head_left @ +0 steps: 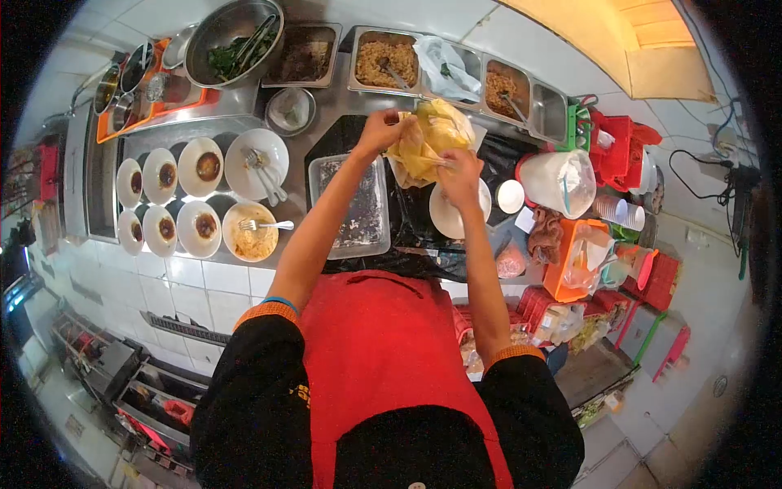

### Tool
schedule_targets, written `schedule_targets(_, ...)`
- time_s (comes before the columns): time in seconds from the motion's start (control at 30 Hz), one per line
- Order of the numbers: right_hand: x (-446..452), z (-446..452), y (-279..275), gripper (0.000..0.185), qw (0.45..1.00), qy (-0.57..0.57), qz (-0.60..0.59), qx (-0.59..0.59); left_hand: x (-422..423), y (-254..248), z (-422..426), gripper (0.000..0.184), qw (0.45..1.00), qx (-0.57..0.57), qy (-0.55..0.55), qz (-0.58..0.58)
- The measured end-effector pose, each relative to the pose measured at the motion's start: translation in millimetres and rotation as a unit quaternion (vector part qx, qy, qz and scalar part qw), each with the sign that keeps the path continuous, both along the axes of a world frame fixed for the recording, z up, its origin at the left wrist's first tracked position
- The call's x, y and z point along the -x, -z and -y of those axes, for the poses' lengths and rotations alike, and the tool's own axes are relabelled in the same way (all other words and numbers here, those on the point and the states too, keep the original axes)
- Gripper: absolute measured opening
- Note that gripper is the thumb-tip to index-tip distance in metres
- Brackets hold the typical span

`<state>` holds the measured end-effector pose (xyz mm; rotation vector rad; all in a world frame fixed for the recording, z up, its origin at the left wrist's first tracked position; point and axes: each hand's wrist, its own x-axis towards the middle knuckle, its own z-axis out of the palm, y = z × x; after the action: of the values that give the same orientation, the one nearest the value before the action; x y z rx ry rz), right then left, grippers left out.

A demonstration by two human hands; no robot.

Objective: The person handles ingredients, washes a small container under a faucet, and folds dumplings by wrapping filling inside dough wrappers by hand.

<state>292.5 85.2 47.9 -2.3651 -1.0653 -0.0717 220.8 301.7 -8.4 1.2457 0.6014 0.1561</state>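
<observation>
Steel counter (334, 106) stretches from left to right before us, and our red apron (379, 342) faces its near edge. Along the far side we have a row of food pans (552, 110), set side by side with spoons in two of them, probably so each stays within reach. At left, six white bowls (195, 149) with dark liquid stand in two rows, grouped, we judge, to save room. Beyond them, a mixing bowl (213, 37) holds green leaves with tongs resting inside, seemingly kept ready for lifting. Toward the middle lies a clear plastic tub (362, 247) marked with white residue, just left of our working space. We hold a crumpled yellow wrapper (432, 143), bag or sheet we cannot tell, just beyond a smaller white bowl (448, 216). Our left hand (380, 133) pinches its left side and our right hand (460, 171) grips its near right edge, apparently to keep the thin material spread between them. Smallest, a fork (269, 224) lies in a food bowl at left, handle over the rim, perhaps for easy grasping
</observation>
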Motion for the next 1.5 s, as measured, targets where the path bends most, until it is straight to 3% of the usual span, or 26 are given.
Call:
schedule_targets(0.07,-5.4,13.3,-8.8,0.03,0.982,-0.024,-0.185,-0.031,8.7,-3.3,-1.9,0.032,0.999,-0.032,-0.022,0.005)
schedule_targets(0.1,-5.1,15.6,-26.5,0.025,0.961,-0.035,-0.273,-0.039,13.5,-5.4,-1.9,0.033,0.998,0.015,-0.053,-0.01)
schedule_targets(0.13,-5.4,20.1,-35.0,0.025,0.96,-0.037,-0.276,-0.04,18.5,-6.3,-1.3,0.035,0.994,0.062,-0.083,-0.025)
schedule_targets(0.2,-6.6,24.1,-51.4,0.02,0.859,-0.093,-0.496,-0.089,23.7,-9.6,2.1,0.033,0.992,0.082,-0.094,0.006)
schedule_targets(0.23,-0.9,15.4,-74.0,0.018,0.826,-0.108,-0.541,-0.111,26.9,-14.1,6.4,0.032,0.988,0.106,-0.102,0.039)
schedule_targets(0.33,7.2,-3.3,-70.7,0.02,0.822,-0.15,-0.528,-0.15,31.4,-41.1,16.5,0.026,0.99,0.114,-0.08,0.025)
schedule_targets(0.37,10.8,-12.3,-65.5,0.023,0.872,-0.141,-0.449,-0.139,33.5,-46.7,19.9,0.023,0.986,0.141,-0.063,0.06)
schedule_targets(0.4,12.9,-17.2,-65.9,0.023,0.873,-0.137,-0.446,-0.141,34.9,-47.7,22.6,0.023,0.986,0.142,-0.058,0.061)
schedule_targets(0.47,16.4,-26.0,-69.2,0.025,0.919,-0.149,-0.31,-0.193,40.2,-49.8,24.2,0.018,0.965,0.214,-0.087,0.124)
schedule_targets(0.53,24.2,-30.3,-69.3,0.025,0.917,-0.116,-0.332,-0.189,47.6,-56.3,22.2,0.018,0.964,0.186,-0.078,0.172)
schedule_targets(0.6,30.4,-33.2,-71.7,0.024,0.949,-0.132,-0.197,-0.205,55.1,-61.1,21.0,0.023,0.962,0.19,-0.052,0.19)
schedule_targets(0.63,32.3,-32.7,-71.0,0.024,0.95,-0.132,-0.196,-0.205,58.2,-63.1,20.8,0.023,0.962,0.19,-0.051,0.191)
schedule_targets(0.7,35.8,-30.2,-70.0,0.023,0.883,-0.117,-0.412,-0.19,64.1,-66.4,20.1,0.027,0.949,0.225,-0.037,0.217)
schedule_targets(0.9,44.9,-28.4,-95.8,0.023,0.939,-0.169,-0.241,-0.176,75.4,-62.0,17.3,0.023,0.977,0.051,-0.035,0.203)
schedule_targets(1.0,55.9,-26.6,-119.1,0.023,0.936,-0.176,-0.231,-0.198,93.1,-87.2,21.7,0.017,0.982,0.11,0.047,0.148)
schedule_targets(1.03,56.2,-22.5,-124.1,0.023,0.938,-0.175,-0.226,-0.198,96.3,-77.2,20.3,0.016,0.986,0.024,0.076,0.146)
schedule_targets(1.1,57.7,-13.2,-133.3,0.024,0.941,-0.16,-0.244,-0.17,113.0,-33.6,14.5,0.016,0.988,0.032,0.083,0.13)
schedule_targets(1.2,75.1,-6.2,-158.6,0.025,0.943,-0.194,-0.248,-0.112,131.1,-41.4,20.7,0.023,0.991,0.018,0.07,0.108)
schedule_targets(1.27,97.9,-7.5,-177.5,0.026,0.934,-0.229,-0.26,-0.088,132.7,-54.6,38.4,0.038,0.961,0.219,0.012,0.166)
schedule_targets(1.37,124.3,-13.7,-175.0,0.026,0.916,-0.261,-0.266,-0.147,138.5,-94.1,67.9,0.076,0.859,0.476,0.08,0.174)
schedule_targets(1.4,130.7,-15.1,-173.7,0.025,0.924,-0.238,-0.253,-0.161,142.2,-118.5,76.0,0.086,0.82,0.539,0.083,0.175)
schedule_targets(1.43,135.7,-15.0,-172.3,0.024,0.93,-0.216,-0.24,-0.175,147.1,-110.8,83.7,0.086,0.817,0.543,0.088,0.171)
schedule_targets(1.5,140.0,-8.3,-137.0,0.026,0.941,-0.177,-0.238,-0.164,161.1,-87.9,92.3,0.101,0.761,0.597,0.067,0.245)
